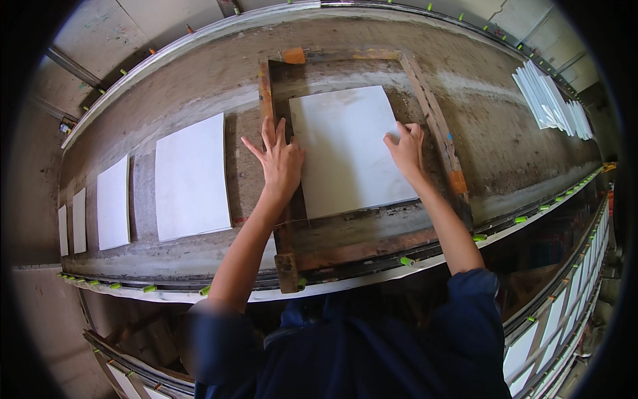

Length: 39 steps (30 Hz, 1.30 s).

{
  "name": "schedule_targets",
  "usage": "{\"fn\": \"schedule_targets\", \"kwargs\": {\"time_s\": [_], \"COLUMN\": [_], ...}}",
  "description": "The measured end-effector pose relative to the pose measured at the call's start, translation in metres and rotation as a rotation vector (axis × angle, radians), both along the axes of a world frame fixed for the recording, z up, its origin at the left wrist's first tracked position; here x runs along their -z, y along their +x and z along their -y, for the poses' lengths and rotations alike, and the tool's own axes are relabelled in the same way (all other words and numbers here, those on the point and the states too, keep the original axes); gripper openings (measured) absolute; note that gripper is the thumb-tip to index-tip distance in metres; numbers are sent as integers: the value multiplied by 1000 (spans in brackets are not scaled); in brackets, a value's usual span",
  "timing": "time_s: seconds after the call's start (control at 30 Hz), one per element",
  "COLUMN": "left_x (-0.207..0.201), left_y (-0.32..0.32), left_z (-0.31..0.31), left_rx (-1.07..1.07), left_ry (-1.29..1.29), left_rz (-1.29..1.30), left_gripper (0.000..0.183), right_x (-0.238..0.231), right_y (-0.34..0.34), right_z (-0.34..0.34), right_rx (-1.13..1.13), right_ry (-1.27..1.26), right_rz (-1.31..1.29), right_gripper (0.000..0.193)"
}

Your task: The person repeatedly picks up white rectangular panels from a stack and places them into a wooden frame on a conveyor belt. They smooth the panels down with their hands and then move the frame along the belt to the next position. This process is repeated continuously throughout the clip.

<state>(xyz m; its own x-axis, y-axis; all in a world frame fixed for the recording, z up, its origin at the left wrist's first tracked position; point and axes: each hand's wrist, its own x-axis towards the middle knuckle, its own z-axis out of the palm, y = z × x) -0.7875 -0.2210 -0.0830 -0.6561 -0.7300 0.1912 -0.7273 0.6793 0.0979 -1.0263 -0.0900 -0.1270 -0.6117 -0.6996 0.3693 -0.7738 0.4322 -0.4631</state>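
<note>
A white sheet (345, 149) lies within a worn wooden frame (432, 113) on a long, stained table. At the sheet's left edge is my left hand (282, 166); three fingers fan out past the frame's left bar, while thumb and forefinger close at the edge, their tips partly hidden. Opposite it, my right hand (409, 149) has curled fingers, its thumb and forefinger pinching the right edge. Orange tape wraps parts of the frame, and a small wooden block (286, 272) sits at its near left corner.
Several more white sheets, such as a large one (193, 176), lie in a row leftward on the table (525, 153). A stack of white sheets (543, 96) leans at the far right. Green clips (407, 261) line the table's near rail. Another clipped rail stands at lower right.
</note>
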Motion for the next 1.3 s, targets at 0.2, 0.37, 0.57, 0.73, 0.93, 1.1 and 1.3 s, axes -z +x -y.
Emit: {"fn": "schedule_targets", "kwargs": {"time_s": [0.2,0.37,0.57,0.73,0.93,1.1,1.3], "left_x": [-1,22,42,34,39,51,47], "left_y": [-16,-29,-29,-43,-96,-114,-94], "left_z": [-21,-36,-35,-24,34,67,38], "left_rx": [-13,-62,165,159,72,-7,176], "left_ry": [21,-117,52,84,-16,30,-26], "left_rz": [159,196,-131,-113,-26,-137,-171], "left_gripper": [66,84,79,78,68,67,62], "right_x": [2,-7,-3,-22,-8,12,9], "right_y": [14,24,34,38,-2,-28,-21], "right_z": [-3,3,-3,6,88,126,95], "right_rx": [60,6,-334,-547,-644,-525,-344], "right_ry": [164,200,251,292,198,121,105], "right_rz": [-188,-291,-323,-242,-279,-280,-331], "right_gripper": [47,51,55,56,49,48,51]}}
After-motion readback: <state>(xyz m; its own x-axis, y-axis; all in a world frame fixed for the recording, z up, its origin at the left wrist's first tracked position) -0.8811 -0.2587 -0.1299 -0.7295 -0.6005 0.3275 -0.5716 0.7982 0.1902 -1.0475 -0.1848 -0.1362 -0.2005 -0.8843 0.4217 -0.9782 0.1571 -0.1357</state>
